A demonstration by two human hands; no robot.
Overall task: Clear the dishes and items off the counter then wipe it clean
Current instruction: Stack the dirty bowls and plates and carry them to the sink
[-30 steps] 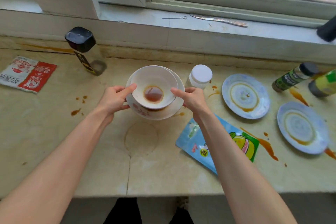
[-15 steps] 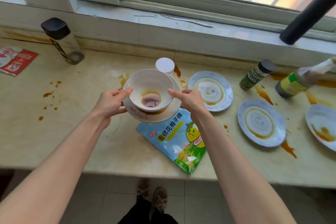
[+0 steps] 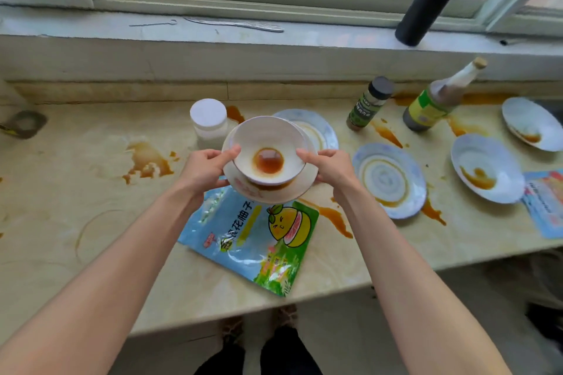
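Both hands are clamped on one stack, a white bowl [image 3: 268,140] seated in a white plate [image 3: 283,196]. The left hand [image 3: 202,169] takes the stack's left edge and the right hand [image 3: 332,169] its right edge. Each thumb hooks over the bowl's rim and the fingers curl beneath the plate. The stack looks lifted clear of the counter [image 3: 76,207] and roughly level. A pool of brown sauce [image 3: 269,161] sits in the bowl's bottom, midway between the two thumbs.

What the coming move likely turns on is that the other dirty dishes all lie to the right of the grip, so the right hand is the nearer one. A rear blue plate [image 3: 323,128] sits just beyond the stack, partly hidden by the bowl's far rim. A near blue plate [image 3: 390,183], ringed with sauce, lies just beside the right hand. Two smeared white dishes [image 3: 484,170] lie well apart, further right. All are round, so no long axis governs the approach, only the sideways carry.

Under the grip and towards the person lies a blue snack pouch [image 3: 253,243]. A white-lidded jar [image 3: 208,122] stands just beyond the left hand. Keeping the stack level seems the main concern, or the sauce will run.
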